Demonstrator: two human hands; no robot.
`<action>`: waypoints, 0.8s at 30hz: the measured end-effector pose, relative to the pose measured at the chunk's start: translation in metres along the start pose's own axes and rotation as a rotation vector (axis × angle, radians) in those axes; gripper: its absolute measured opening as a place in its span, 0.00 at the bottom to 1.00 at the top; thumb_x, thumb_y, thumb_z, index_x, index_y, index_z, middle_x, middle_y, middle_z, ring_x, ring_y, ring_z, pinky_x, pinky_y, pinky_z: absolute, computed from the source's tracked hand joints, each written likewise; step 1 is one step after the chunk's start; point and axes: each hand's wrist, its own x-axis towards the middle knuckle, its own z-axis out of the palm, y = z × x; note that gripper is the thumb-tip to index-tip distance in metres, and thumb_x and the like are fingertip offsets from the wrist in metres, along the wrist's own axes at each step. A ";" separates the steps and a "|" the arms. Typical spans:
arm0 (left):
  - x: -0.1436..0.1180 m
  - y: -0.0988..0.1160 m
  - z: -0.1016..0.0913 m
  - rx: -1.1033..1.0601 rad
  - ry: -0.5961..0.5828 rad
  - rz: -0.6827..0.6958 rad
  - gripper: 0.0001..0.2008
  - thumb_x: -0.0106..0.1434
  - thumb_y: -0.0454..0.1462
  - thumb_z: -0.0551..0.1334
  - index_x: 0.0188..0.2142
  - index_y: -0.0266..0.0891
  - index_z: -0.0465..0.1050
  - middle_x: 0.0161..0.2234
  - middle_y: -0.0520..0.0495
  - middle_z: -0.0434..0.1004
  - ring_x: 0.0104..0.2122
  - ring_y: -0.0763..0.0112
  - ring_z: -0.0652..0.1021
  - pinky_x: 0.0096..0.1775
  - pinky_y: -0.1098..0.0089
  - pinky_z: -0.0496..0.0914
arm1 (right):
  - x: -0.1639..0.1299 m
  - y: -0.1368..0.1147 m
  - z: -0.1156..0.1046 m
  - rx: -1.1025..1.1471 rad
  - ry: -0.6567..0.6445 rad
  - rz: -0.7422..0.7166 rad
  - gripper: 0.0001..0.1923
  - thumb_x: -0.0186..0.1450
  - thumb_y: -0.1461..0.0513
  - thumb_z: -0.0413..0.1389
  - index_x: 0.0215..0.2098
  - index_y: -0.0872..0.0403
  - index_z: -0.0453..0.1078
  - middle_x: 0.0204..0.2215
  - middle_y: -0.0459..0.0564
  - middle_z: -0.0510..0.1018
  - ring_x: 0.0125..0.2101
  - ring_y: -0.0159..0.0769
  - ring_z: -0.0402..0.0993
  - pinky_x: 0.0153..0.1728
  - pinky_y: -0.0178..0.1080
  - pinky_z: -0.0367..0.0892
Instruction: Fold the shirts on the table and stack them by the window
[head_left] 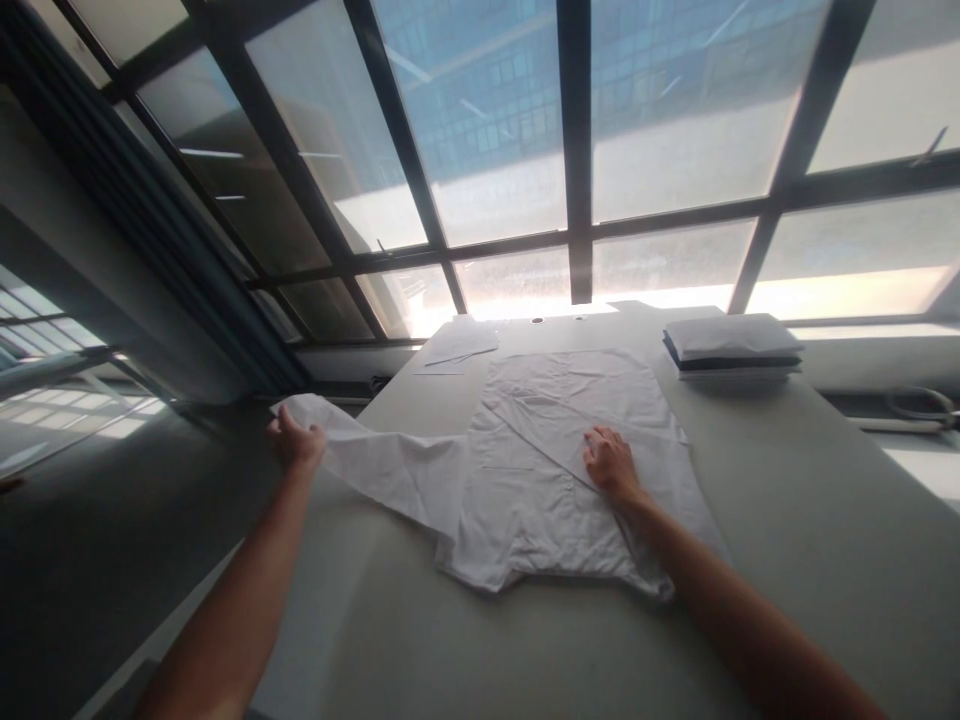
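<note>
A white shirt [540, 440] lies spread flat on a pale table [787, 560]. Its left sleeve [375, 460] is stretched out past the table's left edge. My left hand [298, 440] grips the end of that sleeve and holds it out sideways. My right hand [611, 462] rests flat on the shirt's body, fingers slightly spread, pressing the cloth down near its middle.
A stack of folded white and dark garments [731, 348] sits at the table's far right. A sheet of paper [459, 343] lies at the far left corner. Large windows [570, 150] rise behind the table. Dark floor [97, 540] lies to the left.
</note>
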 end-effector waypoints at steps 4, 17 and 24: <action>-0.052 0.037 0.020 0.045 -0.085 0.203 0.27 0.66 0.32 0.62 0.64 0.29 0.63 0.67 0.32 0.60 0.65 0.46 0.66 0.64 0.52 0.62 | 0.000 -0.001 -0.001 -0.010 0.006 -0.006 0.21 0.70 0.62 0.50 0.58 0.55 0.73 0.61 0.57 0.73 0.60 0.44 0.66 0.60 0.39 0.55; -0.280 0.166 0.083 0.024 -0.773 0.700 0.25 0.74 0.38 0.52 0.67 0.31 0.63 0.70 0.30 0.58 0.70 0.48 0.59 0.66 0.45 0.56 | 0.003 -0.062 0.010 0.005 -0.297 -0.155 0.24 0.75 0.50 0.48 0.66 0.46 0.68 0.73 0.57 0.54 0.73 0.52 0.42 0.67 0.56 0.41; -0.274 0.163 0.083 -0.056 -0.758 0.717 0.25 0.74 0.38 0.52 0.67 0.33 0.64 0.69 0.32 0.61 0.69 0.49 0.61 0.67 0.47 0.55 | 0.014 -0.107 0.030 -0.002 -0.316 -0.111 0.30 0.75 0.52 0.48 0.69 0.60 0.61 0.73 0.67 0.49 0.73 0.54 0.39 0.68 0.59 0.37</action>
